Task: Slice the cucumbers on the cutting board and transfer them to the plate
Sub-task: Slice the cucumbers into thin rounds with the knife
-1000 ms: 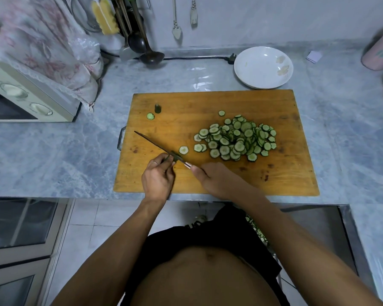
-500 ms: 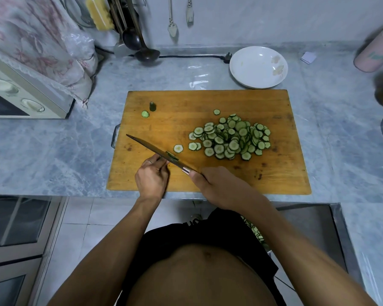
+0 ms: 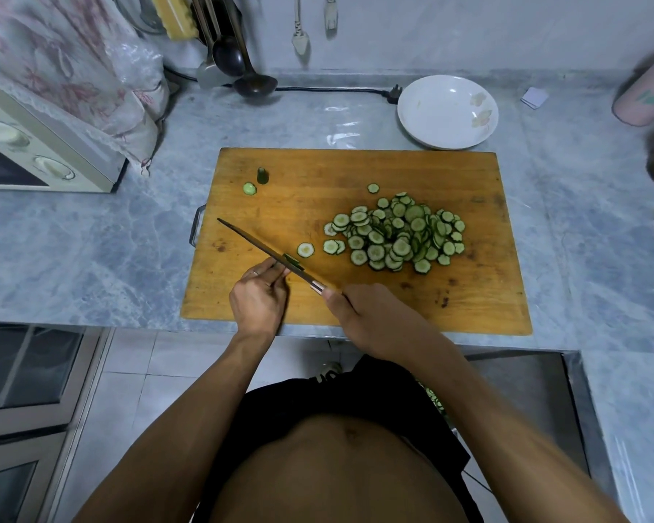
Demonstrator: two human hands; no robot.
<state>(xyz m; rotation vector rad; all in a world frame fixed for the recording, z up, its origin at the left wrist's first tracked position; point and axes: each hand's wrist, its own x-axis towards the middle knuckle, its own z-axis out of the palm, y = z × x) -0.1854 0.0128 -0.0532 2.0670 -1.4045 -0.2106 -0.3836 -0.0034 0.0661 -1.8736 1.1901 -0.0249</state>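
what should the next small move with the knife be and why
Probably press the knife down through the cucumber stub pinched by the left hand; the right hand holds the handle. Only that sliver remains uncut, and the plate holds no slices.

1. A home kitchen: a grey marble-pattern counter [image 3: 91,235] runs along a pale wall.
2. At 11 o'clock, ladles [image 3: 242,66] hang beside a cloth-draped microwave oven [image 3: 42,156].
3. At centre lies a wooden cutting board [image 3: 355,175]; a white plate [image 3: 447,111] sits at 1 o'clock.
4. Tiled floor and glass-fronted cabinets [image 3: 19,368] show at 8 o'clock.
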